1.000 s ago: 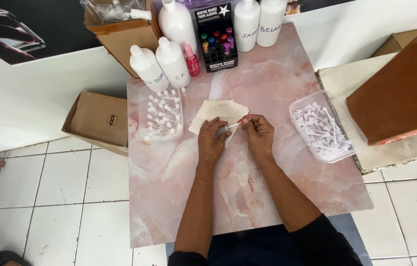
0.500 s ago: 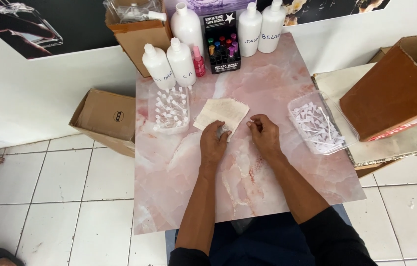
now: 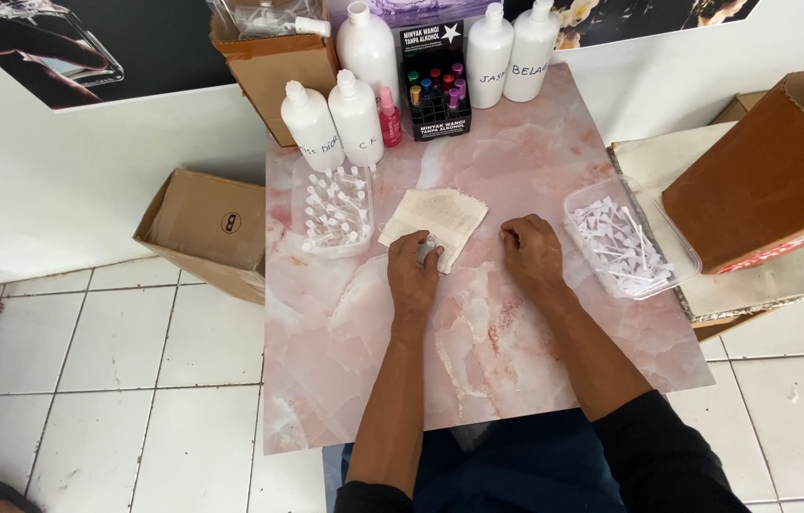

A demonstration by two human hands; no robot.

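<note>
My left hand (image 3: 411, 275) rests on the pink marble table (image 3: 478, 332) with its fingertips pinching a small clear vial (image 3: 427, 250) at the near edge of a beige cloth (image 3: 440, 214). My right hand (image 3: 532, 255) lies a hand's width to the right, knuckles up and fingers curled on the tabletop, with nothing visible in it. A clear tray of small white-capped vials (image 3: 333, 209) sits left of the cloth. Another clear tray of white sprayer tubes (image 3: 622, 242) sits just right of my right hand.
Several white plastic bottles (image 3: 356, 114) and a black box of coloured vials (image 3: 435, 81) line the table's far edge, beside an open cardboard box (image 3: 274, 62). A carton (image 3: 207, 228) lies on the tiled floor at left. A brown box (image 3: 767, 180) stands at right.
My hands held a small piece together over the cloth; they have since come apart. The left one has dropped to the cloth's edge, and the right one has settled on the table.
</note>
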